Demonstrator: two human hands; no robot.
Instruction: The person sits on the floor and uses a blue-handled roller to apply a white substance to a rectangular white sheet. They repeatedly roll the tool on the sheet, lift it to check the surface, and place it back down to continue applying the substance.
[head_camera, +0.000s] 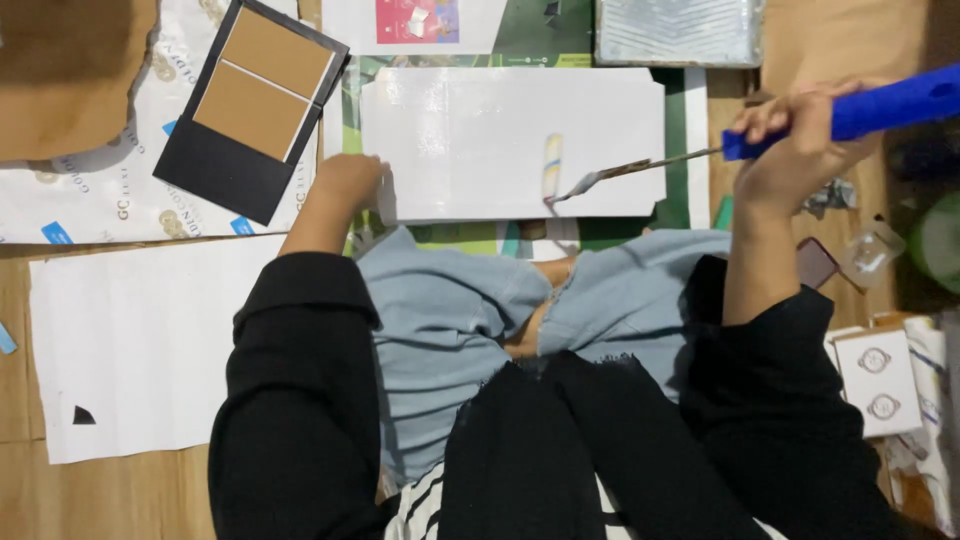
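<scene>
One small roller (552, 168) rests on glossy white board (460, 140).

You are wearing the only camera on your head, and it is looking almost straight down, from close above, onto your lap and arms. The floor is filling the frame, with the white sheet (510, 140) lying at the top, in front of your knees.

Right hand (790, 150) rolls paint roller (552, 168) over white card (470, 140) — left hand (345, 185) steadies.
</scene>
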